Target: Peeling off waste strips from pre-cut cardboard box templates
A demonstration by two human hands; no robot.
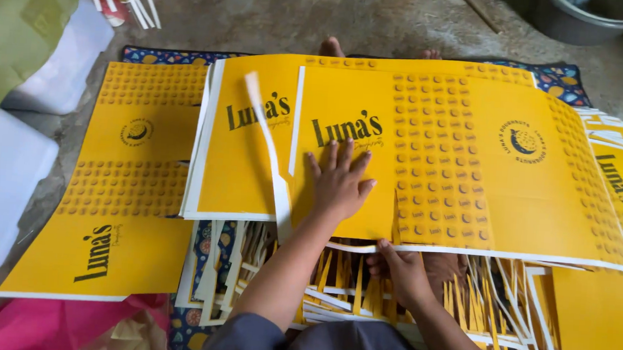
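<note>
Nearest you: yellow-white offcut strips (333, 284) heaped by your lap. Your right hand (401, 268) pinches the near white edge of the top yellow card sheet (471, 163), fingers closed on it. Left hand (340, 184) lies flat on that sheet, fingers spread. Further: sheet stack (127, 185) on floor at left, grey basin (595, 19) far right.

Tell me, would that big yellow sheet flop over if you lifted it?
Probably it bends: the yellow sheet is wide, thin and flat, with cut lines. It looks light, since the left hand presses it flat. The right hand pinches its white edge, so it may sag.
</note>
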